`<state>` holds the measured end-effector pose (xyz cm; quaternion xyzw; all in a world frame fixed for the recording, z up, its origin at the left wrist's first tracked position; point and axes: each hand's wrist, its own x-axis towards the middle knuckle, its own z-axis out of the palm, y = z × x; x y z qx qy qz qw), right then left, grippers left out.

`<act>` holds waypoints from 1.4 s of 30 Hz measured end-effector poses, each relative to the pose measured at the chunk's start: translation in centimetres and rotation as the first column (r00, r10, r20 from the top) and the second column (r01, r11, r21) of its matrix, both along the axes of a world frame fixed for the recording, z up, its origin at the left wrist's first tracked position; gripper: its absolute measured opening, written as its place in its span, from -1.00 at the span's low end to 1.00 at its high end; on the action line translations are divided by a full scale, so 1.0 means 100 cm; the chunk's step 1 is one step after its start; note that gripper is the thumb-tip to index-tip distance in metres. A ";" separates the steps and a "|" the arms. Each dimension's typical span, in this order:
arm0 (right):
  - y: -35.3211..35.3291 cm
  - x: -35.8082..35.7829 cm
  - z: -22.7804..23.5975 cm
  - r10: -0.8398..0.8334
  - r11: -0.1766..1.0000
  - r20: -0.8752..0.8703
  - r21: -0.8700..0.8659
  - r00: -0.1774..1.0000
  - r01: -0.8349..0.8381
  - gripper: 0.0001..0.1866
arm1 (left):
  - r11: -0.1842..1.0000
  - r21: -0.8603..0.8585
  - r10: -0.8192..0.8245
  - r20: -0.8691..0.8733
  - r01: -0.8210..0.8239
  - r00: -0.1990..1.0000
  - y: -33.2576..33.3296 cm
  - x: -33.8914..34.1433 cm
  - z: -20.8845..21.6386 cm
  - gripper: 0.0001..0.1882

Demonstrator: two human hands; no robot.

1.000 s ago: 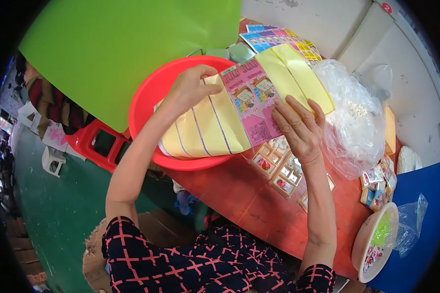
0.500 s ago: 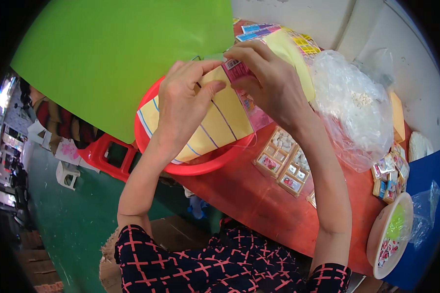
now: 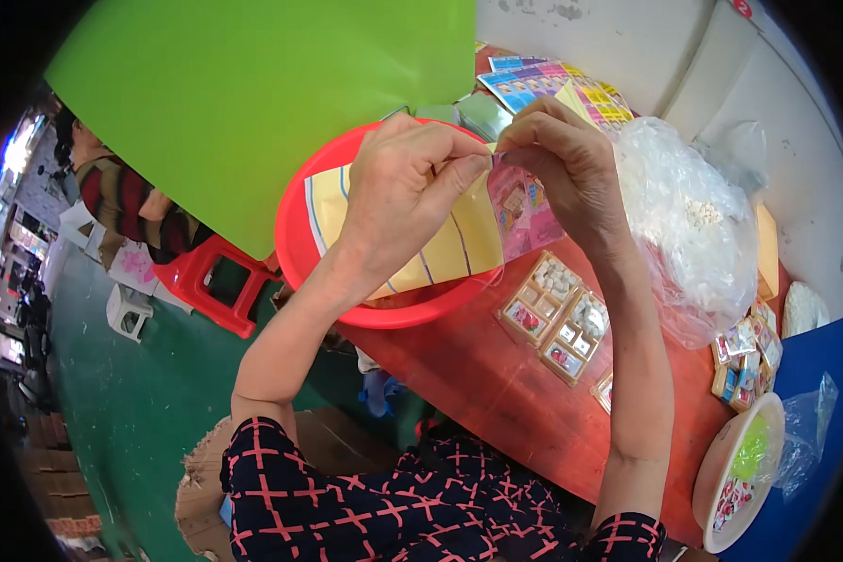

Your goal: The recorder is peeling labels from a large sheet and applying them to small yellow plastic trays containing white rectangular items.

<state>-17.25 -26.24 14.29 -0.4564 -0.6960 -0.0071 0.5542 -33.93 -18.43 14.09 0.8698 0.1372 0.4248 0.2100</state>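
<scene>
A long strip of pale yellow card backs (image 3: 445,248), crossed by blue lines, lies over a red basin (image 3: 295,225). At its right end is a pink printed card (image 3: 525,215) with small pictures. My left hand (image 3: 398,187) is closed, thumb and forefinger pinching the strip's upper edge. Right beside it, my right hand (image 3: 576,164) pinches the top of the pink card. The fingertips of both hands nearly meet there, and the exact grip is partly hidden by the fingers.
Open partitioned boxes (image 3: 562,318) with small white pieces sit on the red table (image 3: 459,356). Behind them are a clear plastic bag (image 3: 688,215) and colourful printed sheets (image 3: 557,80). A cream basin (image 3: 768,440) stands right; a green board (image 3: 253,112) and red stool (image 3: 220,286) are left.
My hands have come closer together at the strip's top edge. The large yellow sheet behind my right hand is now mostly out of sight. The whole view has shifted slightly.
</scene>
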 end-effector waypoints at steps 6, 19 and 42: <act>-0.001 -0.008 -0.008 -0.183 0.978 0.146 0.130 0.972 0.164 -0.65 | 0.962 -0.262 -0.072 0.010 0.072 0.997 0.007 0.001 0.005 -0.86; -0.001 -0.009 -0.030 -0.241 0.908 0.064 0.366 0.968 0.202 -0.76 | 0.880 -0.443 -0.185 0.015 0.172 0.983 0.014 0.000 0.005 -0.82; -0.069 0.022 -0.030 -0.612 0.709 0.021 0.457 0.790 0.537 -0.84 | 0.757 0.539 0.384 0.089 -0.369 0.919 0.103 -0.014 -0.025 -0.88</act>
